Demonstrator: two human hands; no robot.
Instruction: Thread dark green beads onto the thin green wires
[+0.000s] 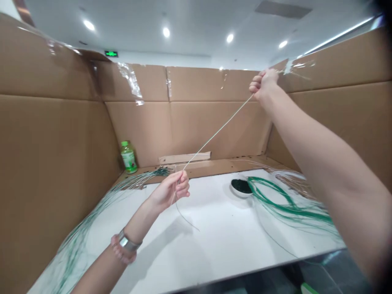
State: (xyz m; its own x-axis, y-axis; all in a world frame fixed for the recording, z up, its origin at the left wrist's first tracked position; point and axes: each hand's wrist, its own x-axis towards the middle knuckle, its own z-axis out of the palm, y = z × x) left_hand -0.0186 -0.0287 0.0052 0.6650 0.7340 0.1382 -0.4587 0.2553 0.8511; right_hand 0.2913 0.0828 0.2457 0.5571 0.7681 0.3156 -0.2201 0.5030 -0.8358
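A thin pale green cord [219, 131] runs taut on a slant between my two hands. Its lower end is pinched in my left hand [174, 188], fingers closed, above the white tabletop [214, 241]. A loose thin tail hangs below that hand toward the table. Higher up and to the right, my right hand [265, 83] is raised in a closed fist around the cord, near the top of the cardboard wall. Some pale strands stick out beyond this fist; their ends blur against the cardboard.
On the right lie a white bowl [241, 193] of dark green bits and a coil of green cords [294, 210]. Long strands [92, 216] with dark tips lie along the left. A green bottle [129, 157] stands in the back left corner. Cardboard walls [208, 118] surround the table.
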